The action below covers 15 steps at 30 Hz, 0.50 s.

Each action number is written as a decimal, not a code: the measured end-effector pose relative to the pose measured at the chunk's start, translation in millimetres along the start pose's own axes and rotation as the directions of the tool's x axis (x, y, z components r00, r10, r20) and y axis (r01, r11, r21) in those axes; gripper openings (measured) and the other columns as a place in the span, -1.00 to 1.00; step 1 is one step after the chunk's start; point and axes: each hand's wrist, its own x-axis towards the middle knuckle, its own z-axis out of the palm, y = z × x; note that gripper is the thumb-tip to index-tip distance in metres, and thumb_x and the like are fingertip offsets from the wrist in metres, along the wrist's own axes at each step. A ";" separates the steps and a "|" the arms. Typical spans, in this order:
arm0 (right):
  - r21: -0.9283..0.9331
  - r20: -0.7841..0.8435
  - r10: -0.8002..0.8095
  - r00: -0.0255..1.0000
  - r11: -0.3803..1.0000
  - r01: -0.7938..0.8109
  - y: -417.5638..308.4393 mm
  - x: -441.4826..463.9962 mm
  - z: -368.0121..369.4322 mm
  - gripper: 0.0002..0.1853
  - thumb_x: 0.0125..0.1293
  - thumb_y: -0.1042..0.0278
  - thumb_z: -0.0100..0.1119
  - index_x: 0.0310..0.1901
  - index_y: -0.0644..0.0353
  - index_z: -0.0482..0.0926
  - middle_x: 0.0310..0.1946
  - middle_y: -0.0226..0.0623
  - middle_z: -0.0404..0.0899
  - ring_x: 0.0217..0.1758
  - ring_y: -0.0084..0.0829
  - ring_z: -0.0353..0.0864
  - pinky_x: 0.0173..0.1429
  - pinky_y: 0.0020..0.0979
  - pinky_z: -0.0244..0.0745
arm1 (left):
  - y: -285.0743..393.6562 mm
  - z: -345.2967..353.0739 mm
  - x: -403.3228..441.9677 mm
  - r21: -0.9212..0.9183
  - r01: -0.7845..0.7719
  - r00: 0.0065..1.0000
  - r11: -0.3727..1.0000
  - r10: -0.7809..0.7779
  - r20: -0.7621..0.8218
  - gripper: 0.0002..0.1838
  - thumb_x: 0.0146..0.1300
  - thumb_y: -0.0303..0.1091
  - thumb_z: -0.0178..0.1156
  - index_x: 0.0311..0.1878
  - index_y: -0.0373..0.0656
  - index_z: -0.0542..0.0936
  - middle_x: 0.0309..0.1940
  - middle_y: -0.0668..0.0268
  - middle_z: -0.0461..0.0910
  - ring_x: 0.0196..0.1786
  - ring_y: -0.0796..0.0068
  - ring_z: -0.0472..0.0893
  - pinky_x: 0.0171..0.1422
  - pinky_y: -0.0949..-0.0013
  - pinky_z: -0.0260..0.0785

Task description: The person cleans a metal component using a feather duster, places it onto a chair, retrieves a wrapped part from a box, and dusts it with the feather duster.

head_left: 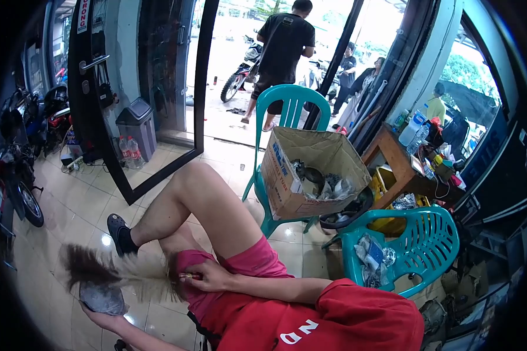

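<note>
My right hand [208, 276] is closed round the short handle of a feather duster [123, 270], over my lap. Its brown and pale feathers stretch to the left. Below the feather end, my left hand [102, 316] holds a grey, rounded, dusty-looking object [102, 297] from underneath; I cannot make out what it is. The feathers overlap the object's upper edge, and whether they touch it is unclear. My left fingers are partly hidden behind the object.
A cardboard box [316, 169] with parts stands on a green chair [263, 111]. Another green chair [404, 248] holds plastic-wrapped items. Beyond are a glass door [202, 76], a bin [137, 126], a cluttered wooden table [386, 143], motorcycles [26, 202] and several people outside.
</note>
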 end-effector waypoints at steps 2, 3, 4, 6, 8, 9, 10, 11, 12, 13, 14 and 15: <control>0.011 0.073 -0.018 0.997 1.000 0.017 -3.1 -2.2 -0.4 -0.63 0.46 0.05 0.15 -0.10 0.24 0.69 -0.34 0.07 0.66 -0.30 -0.01 0.67 -0.21 -0.14 0.51 | -35.1 -56.1 59.7 -0.103 -0.149 0.951 0.983 0.171 0.257 -0.50 0.49 -0.14 -0.05 0.28 -0.36 0.49 0.20 0.09 0.55 0.15 0.15 0.61 0.23 0.11 0.53; -0.037 0.088 0.033 0.996 0.999 -0.030 -12.4 -0.9 -2.4 -0.63 0.46 0.05 0.15 -0.09 0.24 0.68 -0.34 0.07 0.67 -0.30 -0.01 0.67 -0.22 -0.14 0.50 | -34.1 -53.3 51.1 0.060 -0.454 0.825 0.889 0.393 0.406 -0.50 0.49 -0.12 -0.01 0.26 -0.36 0.50 0.20 0.12 0.56 0.14 0.15 0.61 0.23 0.11 0.53; -0.087 0.101 0.084 0.991 0.993 -0.075 -17.4 -0.1 -3.5 -0.64 0.46 0.06 0.15 -0.09 0.24 0.68 -0.34 0.07 0.67 -0.31 -0.02 0.67 -0.23 -0.14 0.50 | -27.8 -47.8 47.5 0.023 -0.235 0.947 0.972 0.224 0.230 -0.49 0.50 -0.10 -0.01 0.26 -0.35 0.51 0.20 0.14 0.56 0.14 0.15 0.61 0.23 0.12 0.52; -0.049 -0.011 0.032 0.999 0.998 -0.033 -4.8 2.7 1.7 -0.64 0.45 0.06 0.15 -0.10 0.23 0.68 -0.35 0.06 0.66 -0.33 -0.03 0.67 -0.25 -0.14 0.49 | 7.3 15.5 -15.9 -0.020 0.025 0.994 0.999 -0.027 -0.106 -0.48 0.50 -0.05 0.00 0.26 -0.32 0.52 0.19 0.19 0.57 0.13 0.15 0.62 0.27 0.14 0.50; -0.070 -0.123 -0.027 0.992 0.997 0.019 10.3 5.0 3.2 -0.66 0.45 0.06 0.15 -0.13 0.21 0.69 -0.40 0.06 0.64 -0.37 -0.02 0.67 -0.28 -0.10 0.47 | 10.1 19.3 -16.9 0.015 0.005 0.988 1.000 -0.003 -0.153 -0.48 0.50 -0.06 -0.01 0.26 -0.32 0.51 0.19 0.17 0.57 0.14 0.15 0.62 0.28 0.14 0.50; -0.069 -0.123 -0.027 0.992 0.997 0.018 7.1 4.5 2.7 -0.66 0.45 0.06 0.15 -0.13 0.21 0.69 -0.40 0.06 0.64 -0.37 -0.02 0.67 -0.28 -0.10 0.47 | 10.5 19.0 -16.6 0.049 -0.012 0.979 0.999 0.021 -0.201 -0.48 0.51 -0.08 -0.02 0.27 -0.33 0.51 0.19 0.16 0.58 0.15 0.15 0.63 0.29 0.13 0.50; 0.002 -0.073 -0.049 0.996 0.999 0.049 3.4 2.1 2.4 -0.65 0.46 0.05 0.14 -0.15 0.21 0.69 -0.41 0.06 0.63 -0.37 0.00 0.65 -0.28 -0.08 0.46 | 2.7 0.6 4.3 0.050 -0.011 0.979 0.999 0.021 -0.203 -0.48 0.51 -0.08 -0.02 0.27 -0.33 0.51 0.19 0.16 0.58 0.15 0.15 0.63 0.29 0.13 0.50; 0.074 -0.025 -0.073 0.997 0.994 0.075 -2.3 -0.9 1.1 -0.64 0.46 0.04 0.14 -0.17 0.21 0.69 -0.42 0.07 0.62 -0.38 0.02 0.64 -0.29 -0.07 0.45 | -13.8 -35.0 43.7 -0.023 -0.014 1.000 1.000 0.013 -0.017 -0.49 0.50 -0.09 -0.02 0.26 -0.34 0.51 0.19 0.15 0.58 0.15 0.15 0.63 0.28 0.12 0.51; -0.060 0.089 -0.019 0.996 0.998 0.024 -9.4 -0.9 -3.2 -0.64 0.46 0.03 0.13 -0.19 0.20 0.69 -0.42 0.08 0.62 -0.37 0.04 0.64 -0.28 -0.05 0.45 | -27.6 -56.6 65.1 -0.096 -0.003 0.985 0.995 0.019 0.170 -0.50 0.50 -0.11 -0.02 0.26 -0.34 0.51 0.19 0.14 0.58 0.14 0.14 0.64 0.28 0.10 0.52; -0.060 0.088 -0.017 0.996 0.998 0.023 -9.0 -1.3 -1.1 -0.64 0.46 0.03 0.13 -0.19 0.20 0.69 -0.42 0.08 0.62 -0.37 0.04 0.64 -0.28 -0.05 0.45 | -34.5 -59.4 60.6 -0.039 -0.263 0.946 0.964 0.266 0.187 -0.50 0.49 -0.13 -0.01 0.26 -0.35 0.51 0.19 0.11 0.58 0.14 0.12 0.64 0.26 0.07 0.53; -0.057 0.041 0.010 0.999 0.998 -0.008 -8.2 -0.4 3.0 -0.63 0.46 0.03 0.13 -0.19 0.21 0.69 -0.43 0.08 0.61 -0.37 0.05 0.63 -0.28 -0.04 0.45 | -19.6 -35.1 34.4 -0.064 -0.131 0.990 0.989 0.135 0.051 -0.50 0.48 -0.15 -0.02 0.26 -0.37 0.51 0.19 0.12 0.58 0.15 0.12 0.63 0.29 0.09 0.50; -0.053 -0.006 0.038 0.999 0.998 -0.038 -7.9 0.5 5.0 -0.63 0.45 0.02 0.14 -0.20 0.21 0.69 -0.44 0.08 0.61 -0.38 0.06 0.63 -0.28 -0.04 0.45 | 0.4 -2.0 3.9 -0.107 -0.002 0.997 0.994 -0.007 -0.081 -0.50 0.46 -0.17 -0.03 0.26 -0.39 0.51 0.19 0.12 0.58 0.16 0.13 0.63 0.31 0.11 0.48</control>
